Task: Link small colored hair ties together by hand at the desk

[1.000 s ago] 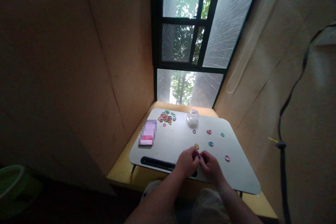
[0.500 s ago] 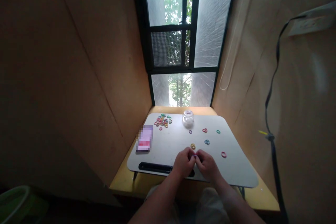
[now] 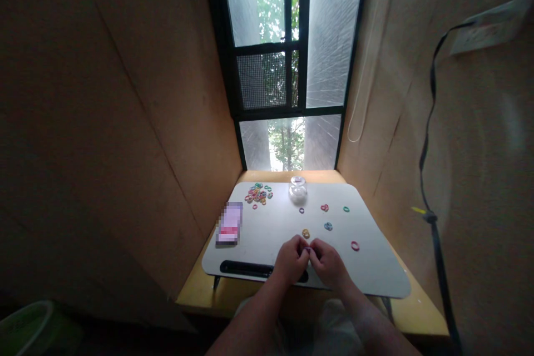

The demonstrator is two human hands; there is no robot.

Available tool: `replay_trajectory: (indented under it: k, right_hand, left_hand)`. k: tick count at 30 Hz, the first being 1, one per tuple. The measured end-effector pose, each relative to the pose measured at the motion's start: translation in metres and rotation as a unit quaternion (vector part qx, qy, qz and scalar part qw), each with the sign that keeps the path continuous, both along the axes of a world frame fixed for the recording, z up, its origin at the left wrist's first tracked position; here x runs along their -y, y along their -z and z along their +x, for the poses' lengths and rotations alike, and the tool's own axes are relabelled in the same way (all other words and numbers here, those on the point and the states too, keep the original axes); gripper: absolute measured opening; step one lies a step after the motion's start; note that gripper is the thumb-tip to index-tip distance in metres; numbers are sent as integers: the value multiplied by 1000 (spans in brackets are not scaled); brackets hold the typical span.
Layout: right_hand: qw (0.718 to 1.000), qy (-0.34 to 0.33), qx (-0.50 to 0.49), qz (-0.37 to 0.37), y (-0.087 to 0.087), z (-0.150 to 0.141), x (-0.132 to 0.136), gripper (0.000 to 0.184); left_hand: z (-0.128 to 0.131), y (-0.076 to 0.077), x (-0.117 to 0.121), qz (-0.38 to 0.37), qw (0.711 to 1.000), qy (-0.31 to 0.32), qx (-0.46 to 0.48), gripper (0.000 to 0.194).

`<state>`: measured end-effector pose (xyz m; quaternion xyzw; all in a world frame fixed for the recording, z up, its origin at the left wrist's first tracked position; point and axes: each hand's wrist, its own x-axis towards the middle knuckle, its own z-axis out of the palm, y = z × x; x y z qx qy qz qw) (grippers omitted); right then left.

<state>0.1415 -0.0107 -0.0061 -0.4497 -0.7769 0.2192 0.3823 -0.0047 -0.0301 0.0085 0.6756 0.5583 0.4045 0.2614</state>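
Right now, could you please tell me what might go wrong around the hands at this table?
The small purplish item pinched between the left hand and right hand could slip loose. The yellow rings lie just beyond the hands on the white table, so a slight forward move might scatter them.

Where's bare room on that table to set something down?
The table is bare at its near right corner, past the right hand and pink ring, and midway between phone and yellow rings. Crowded: the ring pile at far left, and between left hand and right.
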Motion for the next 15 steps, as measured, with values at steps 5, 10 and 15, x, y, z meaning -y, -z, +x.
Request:
replay_trajectory:
  k: [5, 10, 15]
  right_hand:
    - [1000, -3, -2, 0, -1, 1, 1, 17]
    - [1000, -1, -12, 5, -2, 0, 1, 17]
    - [1000, -1, -12, 4, -3, 0, 1, 16]
  left_hand:
    - [1, -1, 0, 5, 1000, -2, 0, 4]
    - [1, -2, 1, -1, 1000, -3, -6, 5]
    - [2, -4, 2, -2, 1000, -6, -9, 5]
